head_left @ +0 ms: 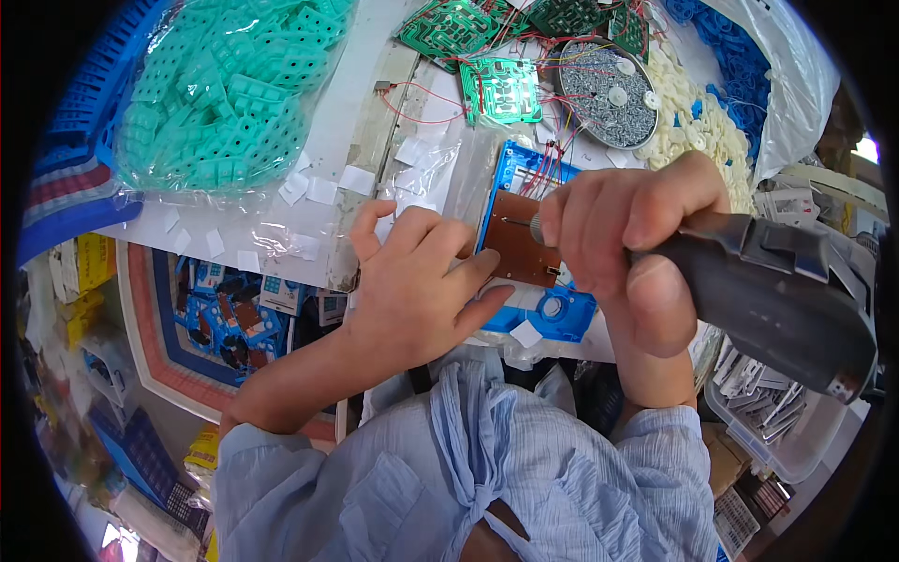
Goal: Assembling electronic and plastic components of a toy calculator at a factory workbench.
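Note:
My right hand [627, 225] is wrapped round a black electric screwdriver [768, 290], held almost level. Its thin bit points left over a brown circuit board [515, 240], and I cannot tell whether the tip touches a screw. The board sits in a blue plastic housing [562, 317], with red wires [543, 169] rising from its far end. My left hand [412, 281] is open beside the board's left edge, palm down with fingers apart; a fingertip rests at that edge. The screwdriver and my right hand hide part of the board's right side.
Screws fill a round metal tin [609, 94] beyond the housing. Green circuit boards [501, 91] lie beside it, cream plastic pieces [698, 112] to its right. A bag of turquoise keypads [234, 94] stands far left. A lined basket [150, 318] of blue housings sits below the table's left edge.

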Available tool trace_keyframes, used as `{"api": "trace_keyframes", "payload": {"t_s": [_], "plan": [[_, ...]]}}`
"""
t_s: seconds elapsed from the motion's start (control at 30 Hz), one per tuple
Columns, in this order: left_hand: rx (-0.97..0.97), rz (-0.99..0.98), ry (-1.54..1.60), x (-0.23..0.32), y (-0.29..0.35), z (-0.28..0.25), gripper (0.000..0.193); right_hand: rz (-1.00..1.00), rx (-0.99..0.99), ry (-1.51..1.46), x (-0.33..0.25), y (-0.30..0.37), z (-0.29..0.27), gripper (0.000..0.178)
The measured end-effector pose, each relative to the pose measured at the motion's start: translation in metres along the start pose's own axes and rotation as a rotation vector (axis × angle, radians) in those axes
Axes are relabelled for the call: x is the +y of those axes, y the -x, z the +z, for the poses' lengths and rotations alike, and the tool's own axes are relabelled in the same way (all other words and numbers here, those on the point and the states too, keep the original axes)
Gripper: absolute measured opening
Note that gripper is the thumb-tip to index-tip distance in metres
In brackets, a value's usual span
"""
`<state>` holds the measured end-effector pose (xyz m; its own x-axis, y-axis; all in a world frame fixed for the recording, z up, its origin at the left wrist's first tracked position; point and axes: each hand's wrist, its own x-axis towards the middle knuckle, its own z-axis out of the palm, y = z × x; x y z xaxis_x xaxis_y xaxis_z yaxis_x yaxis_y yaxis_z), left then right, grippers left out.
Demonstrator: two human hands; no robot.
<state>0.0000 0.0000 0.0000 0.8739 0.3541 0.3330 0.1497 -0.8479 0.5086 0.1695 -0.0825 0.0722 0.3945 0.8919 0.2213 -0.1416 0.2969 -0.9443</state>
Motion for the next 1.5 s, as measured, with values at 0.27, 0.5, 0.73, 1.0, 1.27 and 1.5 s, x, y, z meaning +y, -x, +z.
{"api": "trace_keyframes", "payload": {"t_s": [0.27, 0.5, 0.73, 1.0, 1.27, 1.5], "plan": [[0.000, -0.020, 0.022, 0.001, 0.003, 0.003, 0.022, -0.010, -0.119, 0.156, 0.007, -0.007, 0.004, 0.035], [0.026, -0.004, 0.019, 0.001, 0.003, 0.004, 0.021, -0.176, -0.260, -0.075, 0.020, -0.017, 0.004, 0.030], [0.032, -0.031, 0.172, -0.011, 0.020, -0.014, 0.025, -0.263, -0.351, 0.062, -0.045, -0.011, -0.077, 0.042], [-0.198, 0.015, 0.085, 0.045, 0.013, -0.002, 0.028, -0.623, 0.589, 0.861, -0.078, 0.050, -0.089, 0.045], [-0.150, 0.065, 0.157, 0.036, 0.001, 0.000, 0.020, -0.069, -0.047, 0.877, -0.023, 0.121, -0.064, 0.033], [-0.134, 0.200, 0.147, 0.014, -0.015, -0.011, 0.025, -0.050, -0.192, 0.700, 0.020, 0.075, -0.046, 0.025]]}}
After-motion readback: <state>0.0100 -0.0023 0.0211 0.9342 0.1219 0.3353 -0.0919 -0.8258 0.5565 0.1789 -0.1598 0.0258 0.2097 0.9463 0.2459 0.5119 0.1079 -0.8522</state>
